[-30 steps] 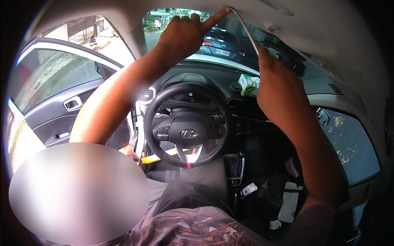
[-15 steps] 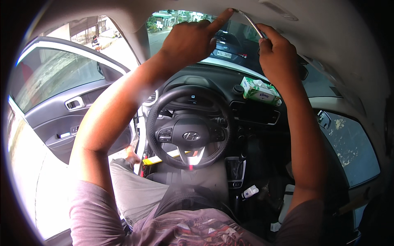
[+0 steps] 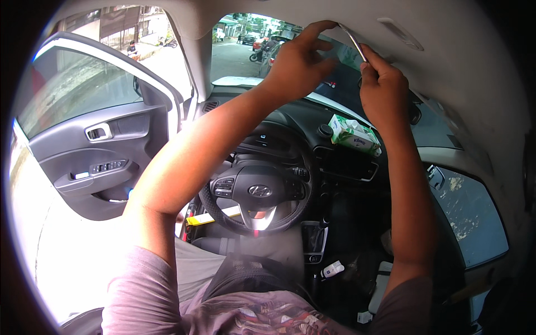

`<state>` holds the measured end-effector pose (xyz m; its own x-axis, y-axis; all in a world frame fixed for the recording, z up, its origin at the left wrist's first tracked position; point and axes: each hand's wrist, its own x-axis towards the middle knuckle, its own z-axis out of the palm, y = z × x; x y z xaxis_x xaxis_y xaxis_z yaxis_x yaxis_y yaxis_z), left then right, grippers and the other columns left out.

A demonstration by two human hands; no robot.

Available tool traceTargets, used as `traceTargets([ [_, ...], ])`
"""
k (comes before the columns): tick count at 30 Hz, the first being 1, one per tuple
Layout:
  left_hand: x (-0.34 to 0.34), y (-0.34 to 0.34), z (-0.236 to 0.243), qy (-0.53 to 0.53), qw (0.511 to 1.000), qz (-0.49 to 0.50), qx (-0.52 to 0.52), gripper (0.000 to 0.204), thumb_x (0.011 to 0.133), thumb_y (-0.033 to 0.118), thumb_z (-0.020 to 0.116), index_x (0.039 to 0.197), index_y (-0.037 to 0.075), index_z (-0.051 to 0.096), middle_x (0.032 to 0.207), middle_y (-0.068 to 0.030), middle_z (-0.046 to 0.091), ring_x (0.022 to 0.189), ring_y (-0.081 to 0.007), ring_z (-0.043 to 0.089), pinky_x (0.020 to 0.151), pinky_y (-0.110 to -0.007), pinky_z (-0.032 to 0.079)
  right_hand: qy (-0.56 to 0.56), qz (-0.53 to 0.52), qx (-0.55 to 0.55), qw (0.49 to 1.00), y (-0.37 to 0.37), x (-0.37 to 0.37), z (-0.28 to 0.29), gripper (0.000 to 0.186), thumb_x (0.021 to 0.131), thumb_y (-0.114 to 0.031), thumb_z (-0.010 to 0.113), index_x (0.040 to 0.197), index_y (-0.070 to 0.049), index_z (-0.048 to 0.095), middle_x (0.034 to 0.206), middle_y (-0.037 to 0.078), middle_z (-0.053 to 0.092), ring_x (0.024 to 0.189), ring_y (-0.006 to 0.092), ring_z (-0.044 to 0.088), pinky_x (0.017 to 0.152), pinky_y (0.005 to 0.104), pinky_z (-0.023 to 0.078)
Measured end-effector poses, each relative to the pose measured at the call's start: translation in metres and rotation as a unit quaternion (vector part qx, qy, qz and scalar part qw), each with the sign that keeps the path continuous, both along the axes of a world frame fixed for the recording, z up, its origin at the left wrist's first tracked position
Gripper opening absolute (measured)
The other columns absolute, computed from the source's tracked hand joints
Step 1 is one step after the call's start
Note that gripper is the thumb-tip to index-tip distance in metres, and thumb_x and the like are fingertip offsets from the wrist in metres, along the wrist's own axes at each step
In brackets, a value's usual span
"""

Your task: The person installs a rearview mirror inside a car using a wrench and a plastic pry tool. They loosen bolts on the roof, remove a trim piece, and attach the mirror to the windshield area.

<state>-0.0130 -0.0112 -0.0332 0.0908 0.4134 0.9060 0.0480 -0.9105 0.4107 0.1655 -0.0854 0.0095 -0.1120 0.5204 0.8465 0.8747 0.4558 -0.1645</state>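
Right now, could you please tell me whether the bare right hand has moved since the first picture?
Yes, the right hand has moved up, clear of the stationary green and white rectangular tissue box it partly covered.

Premises: the front cabin of a passenger car, as I observe it from inside. Taking the steering wheel (image 3: 258,191) as the dial's centre, I note a windscreen (image 3: 237,62) at twelve, giving onto a street (image 3: 230,60) with a motorcycle (image 3: 255,56). Between nine and ten, a side door (image 3: 70,146) stands swung outward, its pull handle (image 3: 99,132) and window switches (image 3: 108,166) visible. A dash screen (image 3: 345,162) sits between two and three, a side window (image 3: 472,215) at three, and a gear selector (image 3: 315,237) at four.
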Motion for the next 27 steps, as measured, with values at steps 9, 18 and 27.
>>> traceTargets([
  [9,0.020,0.001,0.000,-0.111,0.992,0.039,0.039,0.061,0.089,0.014,0.079,0.145,0.009,0.057,0.129,-0.0226,0.070,0.102,-0.0240,0.076,0.089,-0.035,0.060,-0.080,-0.058,0.029,0.995,-0.013,0.001,0.015,0.036,0.103,-0.014,0.056,0.135,-0.011,0.071,0.109,0.021,0.076,0.102,0.0409,0.073,0.095,0.0486,0.056],
  [18,0.036,0.013,-0.003,-0.203,0.978,0.051,0.021,0.051,0.090,0.017,0.079,0.134,-0.003,0.065,0.121,-0.0213,0.074,0.100,-0.0227,0.075,0.087,-0.033,0.060,-0.060,-0.037,0.030,0.997,-0.014,-0.002,0.011,0.036,0.103,-0.011,0.055,0.135,-0.009,0.070,0.104,0.024,0.075,0.096,0.0417,0.074,0.091,0.0465,0.056],
  [27,0.047,0.032,0.015,-0.267,0.963,0.008,0.013,0.033,0.085,0.024,0.078,0.102,-0.005,0.076,0.091,-0.0209,0.078,0.086,-0.0307,0.079,0.082,-0.039,0.061,-0.162,-0.096,0.050,0.981,-0.014,0.003,0.025,0.036,0.103,-0.013,0.056,0.136,-0.011,0.070,0.110,0.023,0.075,0.104,0.0412,0.073,0.095,0.0484,0.056],
])
